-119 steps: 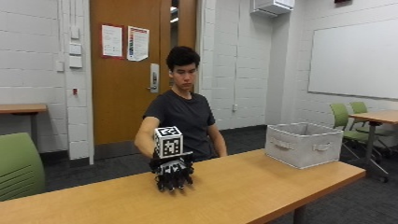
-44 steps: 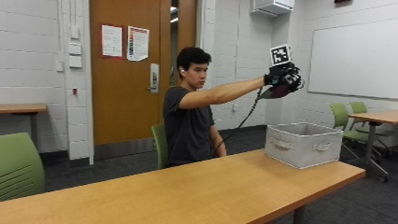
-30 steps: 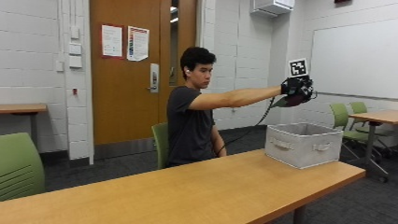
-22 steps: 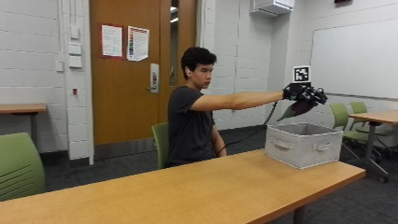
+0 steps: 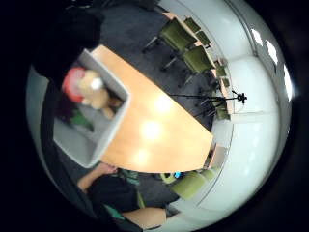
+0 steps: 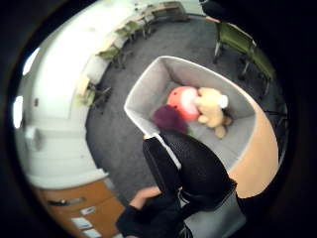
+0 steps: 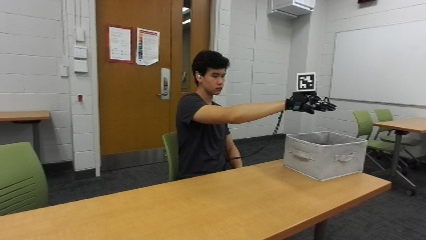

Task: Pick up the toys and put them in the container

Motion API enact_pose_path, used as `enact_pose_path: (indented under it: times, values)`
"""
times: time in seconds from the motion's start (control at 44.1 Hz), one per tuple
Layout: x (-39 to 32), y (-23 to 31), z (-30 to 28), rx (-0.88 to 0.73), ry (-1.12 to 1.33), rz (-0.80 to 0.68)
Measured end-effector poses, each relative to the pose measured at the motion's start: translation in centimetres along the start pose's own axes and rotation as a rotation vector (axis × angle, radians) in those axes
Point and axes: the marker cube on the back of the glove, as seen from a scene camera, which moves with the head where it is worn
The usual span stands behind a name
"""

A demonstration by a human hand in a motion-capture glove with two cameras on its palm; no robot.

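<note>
In the outside view my gloved right hand [image 7: 309, 103] hovers on an outstretched arm well above the grey fabric container [image 7: 325, 155], which stands at the table's right end. The fingers are spread and hold nothing. The thumb side palm view looks down into the container [image 6: 143, 84], where a red round toy [image 6: 181, 101], a tan plush [image 6: 212, 111] and a dark purple toy [image 6: 169, 119] lie together. A black gloved finger [image 6: 190, 171] crosses that view. The little finger side view shows the container [image 5: 72, 140] with the red toy [image 5: 72, 82], the tan plush [image 5: 94, 92] and something green [image 5: 82, 121].
The long wooden table [image 7: 200, 205] stretches left from the container, its top bare in the outside view. Green chairs [image 7: 20, 180] stand at the left and behind the container [image 7: 366, 125]. A second table [image 7: 406, 124] is at the far right.
The hand left the table top, swung high and then rightward, and came down to hover over the container. Its fingers are now spread.
</note>
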Motion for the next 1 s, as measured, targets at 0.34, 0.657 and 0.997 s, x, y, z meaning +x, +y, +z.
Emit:
enact_pose_path:
  times: [0.34, 0.657, 0.997]
  values:
    - [7.8, 12.3, -0.1, 0.030, -0.101, 0.077]
    - [17.5, 22.9, 4.9, 0.031, -0.038, 0.463]
    - [20.8, 27.7, 8.0, 0.005, -0.088, 0.526]
